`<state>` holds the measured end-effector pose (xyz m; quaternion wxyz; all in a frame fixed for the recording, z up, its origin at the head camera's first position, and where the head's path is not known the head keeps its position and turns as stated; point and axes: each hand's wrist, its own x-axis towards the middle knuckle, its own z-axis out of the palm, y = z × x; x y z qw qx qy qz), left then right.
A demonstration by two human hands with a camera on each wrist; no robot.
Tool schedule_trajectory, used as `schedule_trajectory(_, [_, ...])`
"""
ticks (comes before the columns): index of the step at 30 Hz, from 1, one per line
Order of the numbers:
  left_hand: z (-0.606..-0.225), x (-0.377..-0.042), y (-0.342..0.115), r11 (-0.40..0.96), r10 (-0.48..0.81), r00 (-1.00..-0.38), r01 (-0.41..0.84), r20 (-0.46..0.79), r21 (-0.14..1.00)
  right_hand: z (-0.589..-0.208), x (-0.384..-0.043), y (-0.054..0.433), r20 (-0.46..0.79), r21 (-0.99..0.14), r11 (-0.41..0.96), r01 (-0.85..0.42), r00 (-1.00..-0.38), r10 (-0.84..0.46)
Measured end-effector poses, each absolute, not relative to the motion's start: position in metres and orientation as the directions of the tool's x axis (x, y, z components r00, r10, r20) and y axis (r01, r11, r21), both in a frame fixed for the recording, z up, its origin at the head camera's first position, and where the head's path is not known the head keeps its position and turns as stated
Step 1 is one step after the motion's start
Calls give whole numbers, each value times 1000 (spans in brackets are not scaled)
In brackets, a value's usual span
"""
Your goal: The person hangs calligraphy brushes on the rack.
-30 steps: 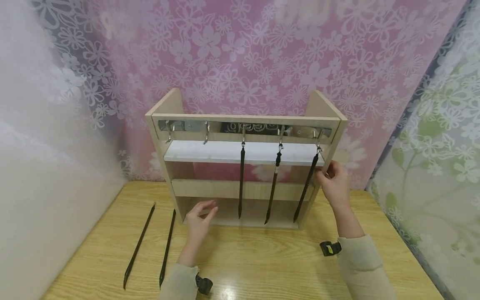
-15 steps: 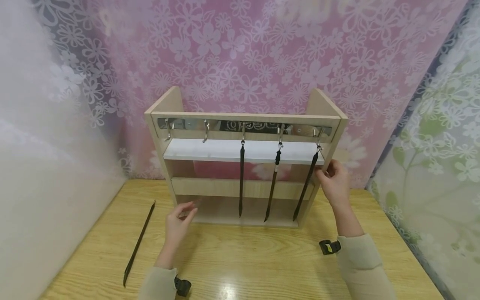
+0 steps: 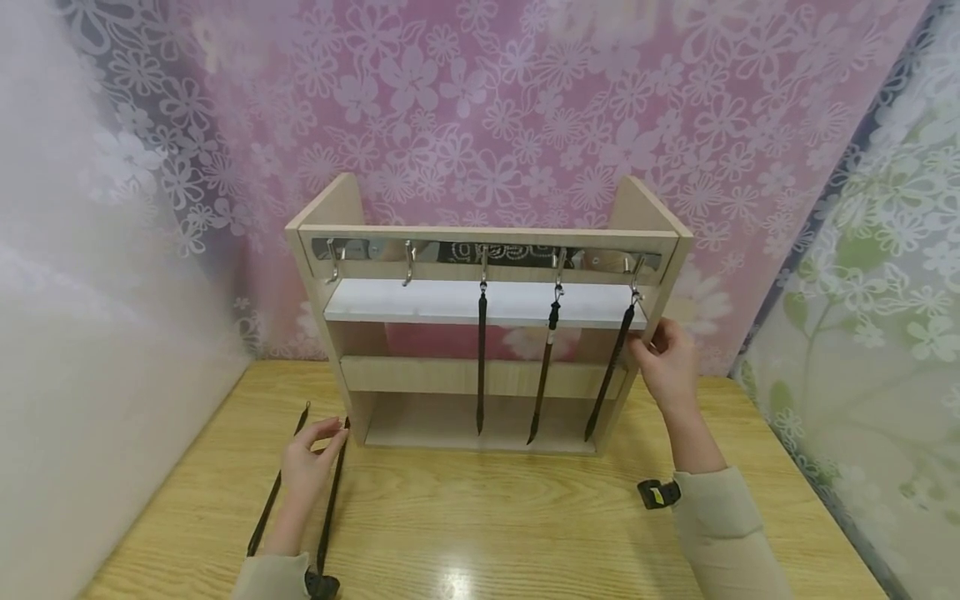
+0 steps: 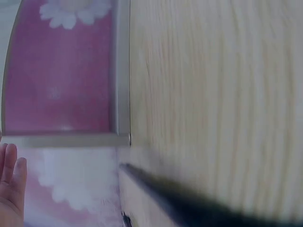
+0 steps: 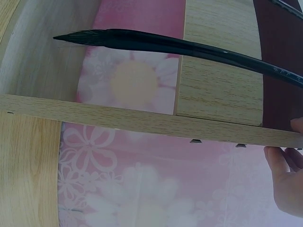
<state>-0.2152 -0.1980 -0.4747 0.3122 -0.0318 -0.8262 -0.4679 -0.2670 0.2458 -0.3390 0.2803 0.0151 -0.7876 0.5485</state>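
Observation:
A pale wooden rack (image 3: 480, 377) stands on the table, with a row of metal hooks along its top. From three hooks hang dark writing brushes, tips down: the middle brush (image 3: 482, 358), another brush (image 3: 546, 358) and the rightmost brush (image 3: 613, 375). Two more lie left of the rack, a nearer brush (image 3: 330, 508) and an outer brush (image 3: 264, 517) partly behind the left arm. My left hand (image 3: 306, 458) is at the nearer brush's upper end, thumb and fingers slightly apart; in the left wrist view they look clear of it. My right hand (image 3: 670, 367) pinches the rack's right side panel.
Two hooks on the left, an outer hook (image 3: 332, 261) and an inner hook (image 3: 408, 263), carry nothing. A white shelf (image 3: 450, 302) crosses the rack below them. The wooden table (image 3: 480, 517) extends in front. A pink flowered backdrop (image 3: 480, 108) stands behind.
My left hand has moved left from in front of the rack to the upper end of the nearer lying brush. The right hand has stayed on the side panel.

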Motion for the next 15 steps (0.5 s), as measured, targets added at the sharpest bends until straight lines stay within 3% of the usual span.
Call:
schedule_trajectory(6, [-479, -209, -222, 616, -248, -836, 255, 490, 745, -337, -266, 245, 452, -860, 388, -332, -848, 277])
schedule_trajectory(10, [-487, -207, -242, 611, -235, -824, 288, 516, 737, -337, -267, 246, 456, -860, 381, -338, -844, 281])
schedule_trajectory(15, [-494, -201, -259, 632, -306, -795, 243, 525, 736, -338, -266, 246, 464, -853, 397, -339, -841, 278])
